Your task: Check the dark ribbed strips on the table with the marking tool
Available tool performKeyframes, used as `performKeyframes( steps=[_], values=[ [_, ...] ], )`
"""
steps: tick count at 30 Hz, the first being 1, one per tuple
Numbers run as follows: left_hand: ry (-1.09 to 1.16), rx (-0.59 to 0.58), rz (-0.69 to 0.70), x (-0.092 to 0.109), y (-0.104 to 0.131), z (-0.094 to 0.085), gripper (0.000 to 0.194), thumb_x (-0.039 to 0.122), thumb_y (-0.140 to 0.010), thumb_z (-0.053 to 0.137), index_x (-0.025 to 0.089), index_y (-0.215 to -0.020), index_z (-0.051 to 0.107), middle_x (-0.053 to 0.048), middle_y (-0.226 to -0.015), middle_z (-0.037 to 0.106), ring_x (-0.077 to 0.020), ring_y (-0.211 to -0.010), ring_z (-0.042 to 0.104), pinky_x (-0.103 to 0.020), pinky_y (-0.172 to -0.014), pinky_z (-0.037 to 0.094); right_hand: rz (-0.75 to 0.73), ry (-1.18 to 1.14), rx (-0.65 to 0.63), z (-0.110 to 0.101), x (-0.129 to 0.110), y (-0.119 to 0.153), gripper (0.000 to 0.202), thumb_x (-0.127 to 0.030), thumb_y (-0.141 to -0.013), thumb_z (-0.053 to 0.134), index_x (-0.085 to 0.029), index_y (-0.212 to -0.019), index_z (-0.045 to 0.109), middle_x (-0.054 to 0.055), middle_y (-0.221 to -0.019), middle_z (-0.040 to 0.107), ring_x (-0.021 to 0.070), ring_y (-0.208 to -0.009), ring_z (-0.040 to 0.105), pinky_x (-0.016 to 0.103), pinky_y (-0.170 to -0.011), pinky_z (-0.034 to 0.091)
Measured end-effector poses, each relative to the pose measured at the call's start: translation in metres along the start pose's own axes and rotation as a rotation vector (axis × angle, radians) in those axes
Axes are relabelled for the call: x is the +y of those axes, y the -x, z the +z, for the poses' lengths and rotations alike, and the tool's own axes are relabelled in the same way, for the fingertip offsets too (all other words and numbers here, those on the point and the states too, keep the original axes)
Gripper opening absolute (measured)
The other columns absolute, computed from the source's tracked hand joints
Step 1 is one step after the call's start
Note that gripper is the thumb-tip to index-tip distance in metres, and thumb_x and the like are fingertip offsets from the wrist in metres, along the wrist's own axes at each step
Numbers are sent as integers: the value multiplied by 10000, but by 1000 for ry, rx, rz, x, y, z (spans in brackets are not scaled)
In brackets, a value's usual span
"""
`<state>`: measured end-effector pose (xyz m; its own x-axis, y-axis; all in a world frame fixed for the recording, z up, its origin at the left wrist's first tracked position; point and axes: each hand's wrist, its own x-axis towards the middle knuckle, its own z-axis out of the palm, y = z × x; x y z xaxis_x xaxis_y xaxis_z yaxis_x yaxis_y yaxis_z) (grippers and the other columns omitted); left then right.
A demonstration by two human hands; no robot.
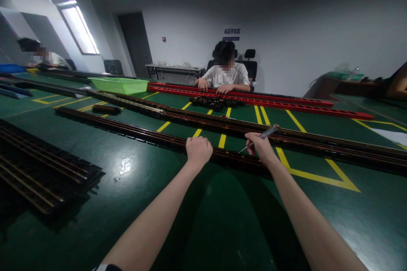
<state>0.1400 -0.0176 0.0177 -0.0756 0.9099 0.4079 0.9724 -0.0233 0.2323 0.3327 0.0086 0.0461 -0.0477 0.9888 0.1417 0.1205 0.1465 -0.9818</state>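
Wears a dark sleeve [112,267] with a white patch [101,267], well behind the left hand [199,151]; shows too little cloth to tell the cut. Has a bare, smooth left forearm [159,205], narrowing toward that hand, and a bare, similarly tapering right forearm [300,209] behind the right hand [263,149].

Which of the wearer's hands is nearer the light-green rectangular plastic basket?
Left. The left hand is on the near side of the basket and to its right; the right hand is farther right.
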Motion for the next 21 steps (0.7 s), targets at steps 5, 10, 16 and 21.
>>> performKeyframes(
  steps=[5,10,16,21],
  values=[
    [-28,-68,-4,-2,-3,-4,410,199,-865,304,131,-699,672,-102,-807,695,-199,-778,625,-346,-761,419,-10,15,13,3,-2,2,312,-372,-643,567,-195,-403,475,-23,-266,419,76,-250,373,202,-323,294],
    [-70,-161,-22,-10,-10,-11,414,215,-863,293,121,-750,681,-127,-870,697,-227,-845,625,-369,-783,421,-12,22,-45,8,0,2,315,-412,-643,602,-186,-442,513,-12,-301,474,77,-276,410,191,-328,326],
    [-87,-273,-115,-20,-19,-20,388,183,-826,311,131,-809,695,-130,-939,705,-240,-915,632,-392,-845,401,-34,37,-96,11,-1,2,343,-460,-633,652,-172,-469,562,2,-359,529,80,-333,470,185,-355,357],
    [-92,-286,-168,-31,-22,-24,365,173,-785,351,134,-851,708,-135,-949,710,-274,-950,629,-414,-849,397,-3,51,-123,11,-2,2,368,-491,-622,665,-173,-467,565,5,-360,535,79,-337,473,188,-369,371]
  ],
)
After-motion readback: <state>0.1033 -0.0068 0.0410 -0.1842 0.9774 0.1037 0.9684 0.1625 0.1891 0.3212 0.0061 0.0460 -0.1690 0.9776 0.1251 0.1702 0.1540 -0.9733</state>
